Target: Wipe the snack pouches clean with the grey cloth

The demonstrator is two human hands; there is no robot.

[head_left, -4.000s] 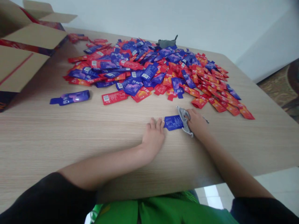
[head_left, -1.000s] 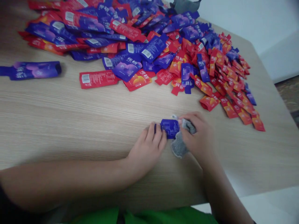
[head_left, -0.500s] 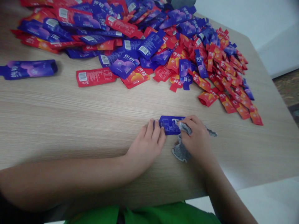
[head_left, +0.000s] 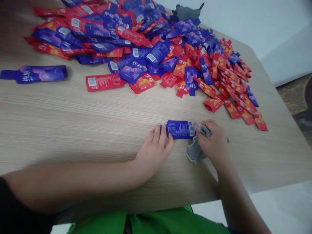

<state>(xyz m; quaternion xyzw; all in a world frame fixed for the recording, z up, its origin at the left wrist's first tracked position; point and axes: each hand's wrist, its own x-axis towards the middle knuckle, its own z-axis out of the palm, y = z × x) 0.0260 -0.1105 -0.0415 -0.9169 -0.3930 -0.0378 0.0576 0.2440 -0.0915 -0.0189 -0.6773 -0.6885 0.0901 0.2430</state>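
A purple pouch (head_left: 180,129) lies flat on the table, its printed back with a barcode facing up. My left hand (head_left: 157,143) presses the pouch's narrow neck end down, fingers bent over it and partly hiding it. Bunched in my right hand (head_left: 213,139) is a grey cloth (head_left: 195,150), the fingers closed round it. That hand is at the pouch's right end by the barcode, and part of the cloth hangs down onto the table.
A big heap of red and purple pouches (head_left: 156,52) covers the back of the wooden table (head_left: 73,120). One purple pouch (head_left: 40,74) lies apart at the left, and a red pouch (head_left: 104,82) at the heap's front edge. Behind the heap is a dark grey object (head_left: 186,13).
My right hand has slid the cloth to the right along the pouch, uncovering the printed middle and the barcode. My left hand stays on the neck end. The view has shifted slightly.
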